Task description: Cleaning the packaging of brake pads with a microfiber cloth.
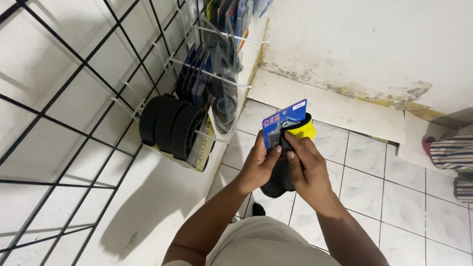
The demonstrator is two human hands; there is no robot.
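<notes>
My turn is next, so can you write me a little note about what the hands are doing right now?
Left hand: grips the blue carded packet from below.
Right hand: fingers on the packet's front, with a black and yellow cloth against it.
Nearby: wire grid rack on the wall, its pegs holding black round parts and more packets.
Done: packet is off the rack.
Left: packet in hand, not hung.

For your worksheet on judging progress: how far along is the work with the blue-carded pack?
Done: packs and black rolls already hang on the wire rack. In hand: the left hand and right hand hold a blue-carded pack with a black-and-yellow cloth. Left: that pack is not yet on any hook.
</notes>
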